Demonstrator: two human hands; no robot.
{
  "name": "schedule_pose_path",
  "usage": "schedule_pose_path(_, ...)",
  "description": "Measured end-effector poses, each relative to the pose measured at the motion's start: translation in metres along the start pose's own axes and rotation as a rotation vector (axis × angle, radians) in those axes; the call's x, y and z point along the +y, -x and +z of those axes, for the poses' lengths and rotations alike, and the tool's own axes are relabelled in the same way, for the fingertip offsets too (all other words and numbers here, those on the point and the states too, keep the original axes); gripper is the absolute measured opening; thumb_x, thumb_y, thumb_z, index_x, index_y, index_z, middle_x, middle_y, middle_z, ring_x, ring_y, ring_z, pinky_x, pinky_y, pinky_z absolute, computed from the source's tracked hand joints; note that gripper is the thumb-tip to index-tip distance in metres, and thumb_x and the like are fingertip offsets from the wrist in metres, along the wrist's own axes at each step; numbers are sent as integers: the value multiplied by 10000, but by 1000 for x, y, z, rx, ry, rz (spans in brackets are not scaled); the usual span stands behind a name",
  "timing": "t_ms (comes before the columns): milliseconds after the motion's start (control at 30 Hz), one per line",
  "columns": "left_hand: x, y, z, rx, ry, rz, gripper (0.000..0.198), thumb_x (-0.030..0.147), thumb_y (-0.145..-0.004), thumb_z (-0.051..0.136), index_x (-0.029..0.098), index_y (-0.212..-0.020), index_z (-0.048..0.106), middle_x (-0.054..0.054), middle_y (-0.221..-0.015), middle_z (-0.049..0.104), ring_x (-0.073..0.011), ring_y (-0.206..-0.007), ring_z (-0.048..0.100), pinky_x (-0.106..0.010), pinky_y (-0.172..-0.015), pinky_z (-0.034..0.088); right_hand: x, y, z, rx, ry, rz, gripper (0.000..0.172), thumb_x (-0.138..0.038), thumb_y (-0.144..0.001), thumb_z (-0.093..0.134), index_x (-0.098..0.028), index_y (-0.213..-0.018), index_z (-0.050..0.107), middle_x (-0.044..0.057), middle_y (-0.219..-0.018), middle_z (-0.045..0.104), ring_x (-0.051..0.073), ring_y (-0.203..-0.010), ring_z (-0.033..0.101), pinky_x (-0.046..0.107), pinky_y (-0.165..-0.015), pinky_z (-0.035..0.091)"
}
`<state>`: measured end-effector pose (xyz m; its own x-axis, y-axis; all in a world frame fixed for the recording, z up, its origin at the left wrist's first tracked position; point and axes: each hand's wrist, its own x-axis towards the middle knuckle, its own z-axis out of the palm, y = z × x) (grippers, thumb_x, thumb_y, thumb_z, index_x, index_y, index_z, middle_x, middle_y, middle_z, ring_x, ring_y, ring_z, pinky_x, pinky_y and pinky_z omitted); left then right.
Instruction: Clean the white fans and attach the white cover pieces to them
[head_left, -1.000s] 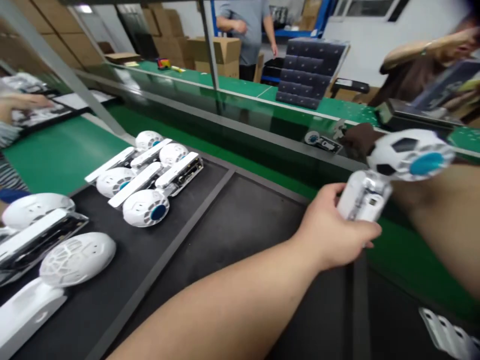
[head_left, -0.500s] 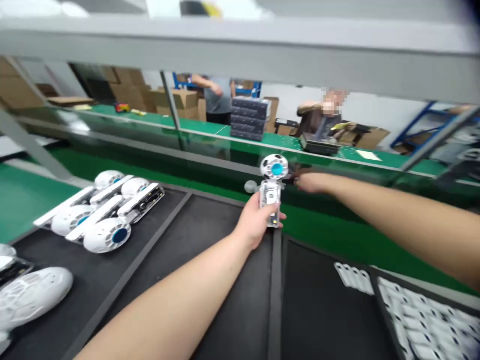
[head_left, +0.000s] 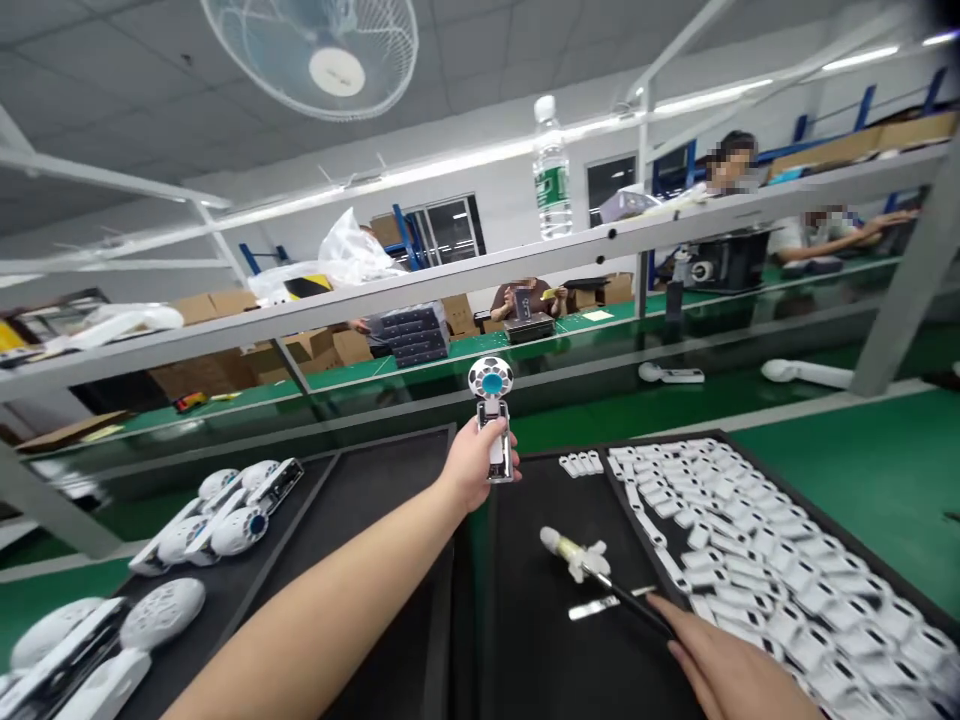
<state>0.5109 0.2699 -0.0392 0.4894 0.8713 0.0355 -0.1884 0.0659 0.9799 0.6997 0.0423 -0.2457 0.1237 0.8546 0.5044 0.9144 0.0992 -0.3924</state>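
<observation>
Your left hand point(head_left: 471, 472) still grips the handle of the small fan point(head_left: 491, 380), fingers wrapped tight, holding it upright over the far edge of the black tray point(head_left: 525, 640); the grip is the same as half a second ago. Your right hand point(head_left: 731, 665) has changed most; it was stretched out just right of the fan, and now it sits well below and right of it, closed on a thin dark tool point(head_left: 637, 605). The tool's tip touches a white piece point(head_left: 576, 555) lying on the tray below the fan; a metal strip point(head_left: 600, 607) lies just beside it. Your view has lifted too; the shelf point(head_left: 420, 285) above the fan and a bottle point(head_left: 552, 170) on it now show. A heap of white parts point(head_left: 757, 560) lies right of the fan; more fans point(head_left: 225, 510) lie well to its left.
</observation>
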Motion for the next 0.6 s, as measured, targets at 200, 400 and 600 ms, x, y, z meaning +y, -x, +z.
schedule_pose_path(200, 8, 48, 39, -50, -29, -42, 501, 88, -543, 727, 199, -950, 456, 12, -839, 581, -139, -648, 596, -277, -526, 537, -41, -16, -52, 317, -15, 58, 372, -350, -1002, 411, -165, -1246, 622, 94, -1054, 768, 227, -871, 759, 280, -692, 628)
schedule_pose_path(400, 16, 83, 57, -118, 17, -33, 564, 77, -559, 715, 201, -1049, 464, -5, -881, 580, -144, -648, 594, -275, -532, 506, -67, -30, -67, 437, -46, -93, 304, -339, -1013, 382, -188, -1185, 582, 78, -882, 776, 213, -716, 756, 261, -623, 616)
schedule_pose_path(600, 27, 93, 60, -37, 1, -30, 522, 81, -563, 697, 214, -1010, 464, 3, -879, 555, -149, -669, 575, -289, -530, 514, -59, -21, -57, 372, -128, 47, 306, -397, -1000, 417, -226, -1192, 583, 88, -991, 770, 229, -822, 755, 260, -671, 614)
